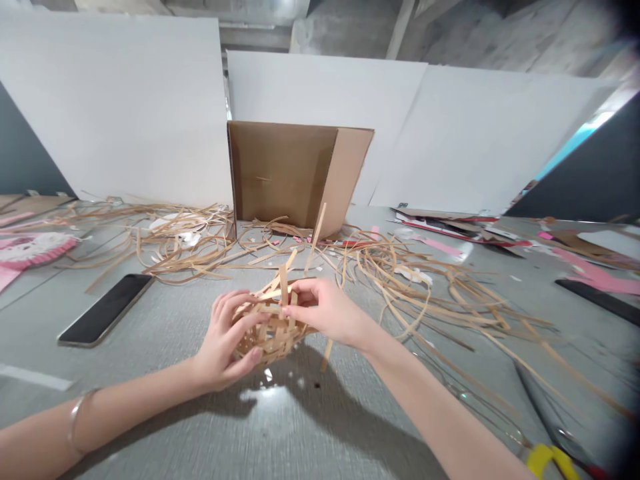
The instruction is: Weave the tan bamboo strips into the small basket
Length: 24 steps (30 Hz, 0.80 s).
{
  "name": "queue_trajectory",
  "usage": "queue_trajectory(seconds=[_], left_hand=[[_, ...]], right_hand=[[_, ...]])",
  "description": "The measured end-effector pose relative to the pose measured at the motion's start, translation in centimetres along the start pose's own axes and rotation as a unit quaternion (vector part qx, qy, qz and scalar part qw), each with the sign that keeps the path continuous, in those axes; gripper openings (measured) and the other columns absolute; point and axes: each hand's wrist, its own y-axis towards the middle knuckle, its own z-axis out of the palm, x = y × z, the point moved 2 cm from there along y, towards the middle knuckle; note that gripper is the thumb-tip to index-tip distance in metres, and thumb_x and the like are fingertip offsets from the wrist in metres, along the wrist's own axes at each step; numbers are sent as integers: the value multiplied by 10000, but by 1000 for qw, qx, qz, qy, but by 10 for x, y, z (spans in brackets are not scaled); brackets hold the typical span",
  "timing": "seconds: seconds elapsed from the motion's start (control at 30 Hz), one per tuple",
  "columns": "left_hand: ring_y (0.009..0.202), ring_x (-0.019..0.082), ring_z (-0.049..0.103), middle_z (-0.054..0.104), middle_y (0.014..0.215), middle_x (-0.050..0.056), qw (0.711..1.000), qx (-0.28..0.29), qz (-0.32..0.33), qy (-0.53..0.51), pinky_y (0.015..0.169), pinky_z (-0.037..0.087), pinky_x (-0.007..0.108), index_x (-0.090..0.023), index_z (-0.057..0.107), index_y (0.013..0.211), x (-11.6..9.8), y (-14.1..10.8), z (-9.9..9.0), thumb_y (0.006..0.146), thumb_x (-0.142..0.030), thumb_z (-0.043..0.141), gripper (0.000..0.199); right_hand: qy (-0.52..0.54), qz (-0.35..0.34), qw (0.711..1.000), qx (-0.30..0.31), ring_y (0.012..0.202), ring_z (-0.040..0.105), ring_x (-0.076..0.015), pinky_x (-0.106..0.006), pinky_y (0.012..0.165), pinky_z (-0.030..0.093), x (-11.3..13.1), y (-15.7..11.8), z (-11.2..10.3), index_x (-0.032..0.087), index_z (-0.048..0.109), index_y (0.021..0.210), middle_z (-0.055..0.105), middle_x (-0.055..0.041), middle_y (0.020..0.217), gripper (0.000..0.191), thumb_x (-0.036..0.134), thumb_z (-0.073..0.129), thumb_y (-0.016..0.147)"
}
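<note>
Low over the middle of the grey table sits a small woven basket (273, 327) of flat tan strips, with loose strip ends sticking up from its rim. My left hand (233, 337) is wrapped round its left side, fingers over the top and thumb at the lower front. At the right side of the rim, my right hand (320, 310) pinches a thin strip (284, 285) between thumb and forefinger. Another long strip end (317, 230) rises behind the right hand, and one end (327, 357) points down below it.
A cardboard box (285, 177) stands open-sided behind the basket, before white panels (325, 87). Tangled strips (400, 287) lie right and left of it. A phone (107, 310) rests at left. Yellow-handled scissors (553, 460) lie at lower right, a dark phone-like slab (600, 300) farther back.
</note>
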Motion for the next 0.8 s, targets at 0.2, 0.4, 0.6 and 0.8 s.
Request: queue_trajectory(seconds=[0.2,0.4,0.6,0.8], left_hand=[[1044,216,551,595,1087,55,989,-9,-136,-54,931,422,408,-262,600,1063,-14,27,-6,888,-233,526,192],[906,185,600,599,947,53,959,-35,-231,-163,774,499,316,-193,646,768,-16,39,-9,824,-356,629,173],[906,175,606,612,932,46,949,-25,-254,-185,813,493,316,-193,656,790,-21,42,-13,809,-293,634,104],[842,154,589,590,866,26,953,-50,-242,-175,764,492,284,-187,597,690,-22,43,-14,812,-246,611,136]], right_hand=[[32,-18,999,-19,642,604,-120,-241,600,465,-3,0,7,176,682,748,663,2,694,28,164,662,732],[74,-14,996,-39,567,558,-103,-226,539,419,-2,-1,15,176,580,616,606,30,612,237,288,788,631],[85,-22,996,-3,583,547,-101,-234,571,426,-1,-2,17,173,592,625,581,34,610,282,336,819,590],[80,-24,996,24,604,551,-100,-240,601,437,0,-1,15,171,615,670,591,34,638,147,218,753,651]])
